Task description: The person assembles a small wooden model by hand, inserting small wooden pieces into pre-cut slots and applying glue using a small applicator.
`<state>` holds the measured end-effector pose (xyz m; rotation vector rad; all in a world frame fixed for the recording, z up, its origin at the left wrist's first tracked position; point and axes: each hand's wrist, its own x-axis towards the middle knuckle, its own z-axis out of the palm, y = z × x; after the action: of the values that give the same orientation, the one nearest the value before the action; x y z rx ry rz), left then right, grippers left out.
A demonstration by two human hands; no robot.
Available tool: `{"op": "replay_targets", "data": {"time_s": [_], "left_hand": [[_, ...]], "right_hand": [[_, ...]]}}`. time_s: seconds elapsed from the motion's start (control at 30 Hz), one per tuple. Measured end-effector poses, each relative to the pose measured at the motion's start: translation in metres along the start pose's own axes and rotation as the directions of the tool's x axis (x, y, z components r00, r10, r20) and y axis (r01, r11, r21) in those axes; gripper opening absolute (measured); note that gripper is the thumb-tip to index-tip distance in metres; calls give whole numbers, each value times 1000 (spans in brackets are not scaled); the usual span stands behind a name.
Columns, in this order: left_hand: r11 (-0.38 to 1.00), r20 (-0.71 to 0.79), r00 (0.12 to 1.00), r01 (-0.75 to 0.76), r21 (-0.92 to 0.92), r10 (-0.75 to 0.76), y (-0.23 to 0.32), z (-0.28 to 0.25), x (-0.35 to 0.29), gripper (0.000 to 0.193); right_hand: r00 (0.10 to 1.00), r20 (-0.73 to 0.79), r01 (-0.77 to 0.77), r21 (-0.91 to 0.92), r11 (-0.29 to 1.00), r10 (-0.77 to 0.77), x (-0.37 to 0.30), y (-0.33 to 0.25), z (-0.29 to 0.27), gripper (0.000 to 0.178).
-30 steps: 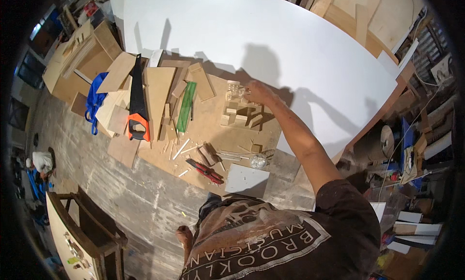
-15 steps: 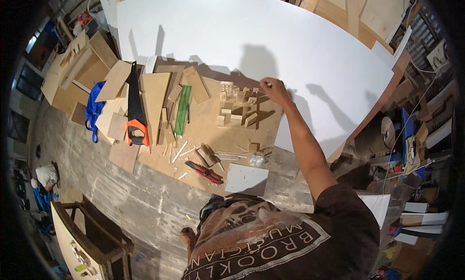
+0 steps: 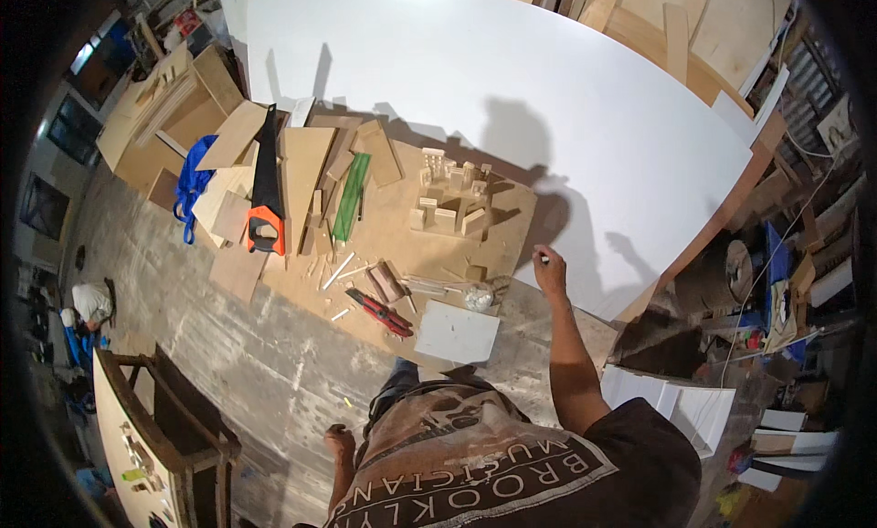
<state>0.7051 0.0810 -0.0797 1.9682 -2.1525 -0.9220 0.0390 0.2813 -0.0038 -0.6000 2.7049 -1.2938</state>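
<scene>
My right hand (image 3: 549, 272) hangs beside the right edge of the plywood board (image 3: 393, 227), fingers curled together in a pinch. Whatever they hold, if anything, is too small to make out. Left of it on the board stands a small model of pale wooden blocks (image 3: 445, 216), with several upright pieces grouped together. Nearer me are a clear container with pale contents (image 3: 479, 296), a small wooden block (image 3: 476, 273) and a white panel (image 3: 457, 333). Low beside my body, my left hand (image 3: 339, 439) is curled closed; its inside is hidden.
A handsaw with an orange handle (image 3: 266, 228) lies on wood sheets at the left. Green strips (image 3: 351, 199), a red utility knife (image 3: 380, 312) and wood offcuts lie about the board. Behind is a large white sheet (image 3: 411, 62). A wooden stand (image 3: 164, 418) is at lower left.
My right hand has drawn back toward me from the far right side of the block model. My left hand stays low at my side. The whole view has shifted slightly.
</scene>
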Motion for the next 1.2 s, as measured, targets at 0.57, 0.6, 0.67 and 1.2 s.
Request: {"op": "replay_targets", "data": {"time_s": [0.57, 0.6, 0.67, 1.2], "left_hand": [[992, 135, 990, -54, 111, 38, 37, 21, -33, 29], [998, 104, 994, -42, 52, 37, 56, 19, -24, 25], [995, 36, 998, -56, -86, 59, 62, 15, 2, 31], [850, 4, 871, -477, -224, 491, 167, -8, 149, 21]], "right_hand": [[982, 175, -61, -83, 995, 75, -158, 63, 4, 28], [984, 165, -47, -99, 994, 63, -160, 69, 0, 28], [984, 169, -30, -100, 994, 47, -166, 60, 3, 29], [978, -206, -75, -170, 983, 39, -180, -31, 19, 13]]}}
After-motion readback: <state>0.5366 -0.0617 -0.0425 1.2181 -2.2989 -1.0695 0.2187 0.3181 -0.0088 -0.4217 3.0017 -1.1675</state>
